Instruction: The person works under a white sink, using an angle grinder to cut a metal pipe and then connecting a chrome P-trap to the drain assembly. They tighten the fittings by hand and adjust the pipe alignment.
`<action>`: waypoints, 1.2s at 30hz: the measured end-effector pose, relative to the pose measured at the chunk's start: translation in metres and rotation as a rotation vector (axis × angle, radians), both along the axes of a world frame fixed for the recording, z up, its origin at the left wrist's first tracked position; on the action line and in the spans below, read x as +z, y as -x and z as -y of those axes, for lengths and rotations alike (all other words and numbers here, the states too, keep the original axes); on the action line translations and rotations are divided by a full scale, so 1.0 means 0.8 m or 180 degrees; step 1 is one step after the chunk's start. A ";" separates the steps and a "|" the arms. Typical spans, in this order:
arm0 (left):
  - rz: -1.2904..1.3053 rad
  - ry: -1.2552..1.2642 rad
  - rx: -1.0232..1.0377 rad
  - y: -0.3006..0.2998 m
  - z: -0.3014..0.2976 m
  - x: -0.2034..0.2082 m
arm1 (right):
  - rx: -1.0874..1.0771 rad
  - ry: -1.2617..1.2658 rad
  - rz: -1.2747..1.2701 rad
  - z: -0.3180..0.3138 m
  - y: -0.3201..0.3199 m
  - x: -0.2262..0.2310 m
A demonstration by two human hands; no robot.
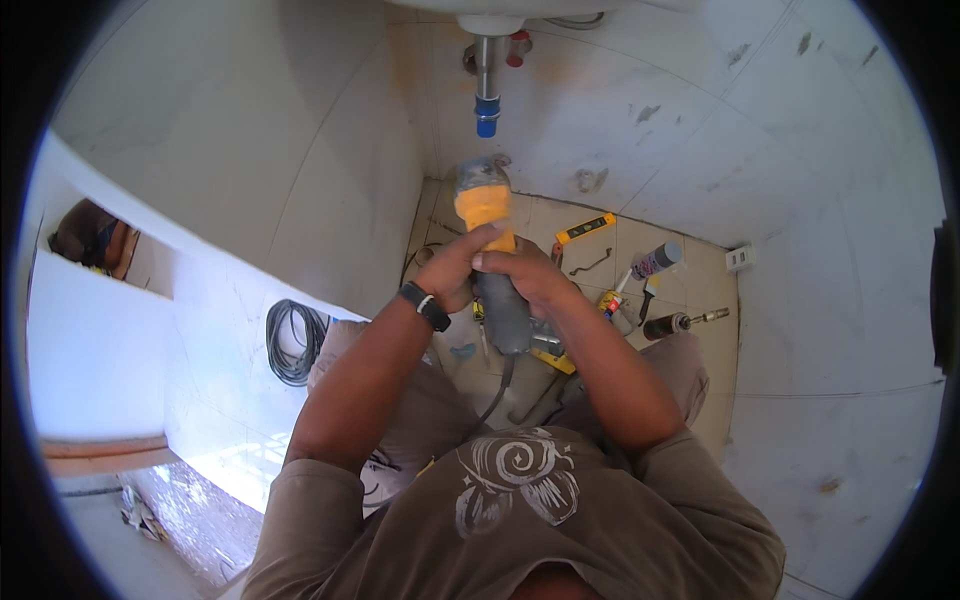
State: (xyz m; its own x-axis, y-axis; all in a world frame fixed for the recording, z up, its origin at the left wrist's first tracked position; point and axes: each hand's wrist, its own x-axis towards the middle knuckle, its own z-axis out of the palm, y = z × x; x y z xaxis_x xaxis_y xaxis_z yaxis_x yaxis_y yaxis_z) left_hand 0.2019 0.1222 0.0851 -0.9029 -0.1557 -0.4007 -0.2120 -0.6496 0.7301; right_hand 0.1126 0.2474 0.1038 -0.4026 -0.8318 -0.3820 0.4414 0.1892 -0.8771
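Both of my hands are wrapped around a corded angle grinder (488, 205) with a yellow body, a grey head and a dark rear handle. My left hand (452, 270), with a dark band on the wrist, grips its left side. On the other side my right hand (525, 272) closes round it, the thumbs lying near each other on top. The grinder's head points away from me, toward the far corner; what is fitted on it is too blurred to make out. Its cord (497, 400) runs back toward my lap. Beyond the head, a metal drain pipe (486, 65) ends in a blue fitting (487, 118).
On the tiled floor lie a yellow level (586, 228), a spray can (656, 260), a brush (649, 298) and a dark cylindrical tool with a metal tip (668, 326). A coiled grey cable (294, 342) rests at left. Marble-like walls (660, 130) enclose the corner beneath a white basin (440, 5).
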 end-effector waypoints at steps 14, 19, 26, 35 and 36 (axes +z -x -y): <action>-0.0106 0.0344 0.0753 0.013 0.050 0.028 | -0.0150 0.0346 -0.0304 0.043 -0.021 0.004; -0.0152 0.0169 0.0710 0.004 0.031 0.030 | -0.0221 0.0090 -0.0340 0.046 -0.007 0.012; -0.0459 0.0035 0.0737 0.007 0.029 0.021 | -0.0377 0.0405 -0.0340 0.051 -0.009 0.008; -0.0519 0.0057 0.0833 0.009 0.036 0.016 | -0.0326 0.0239 -0.0462 0.054 -0.006 0.014; -0.0529 0.0087 0.0818 0.009 0.037 0.015 | -0.0274 0.0238 -0.0452 0.054 -0.005 0.016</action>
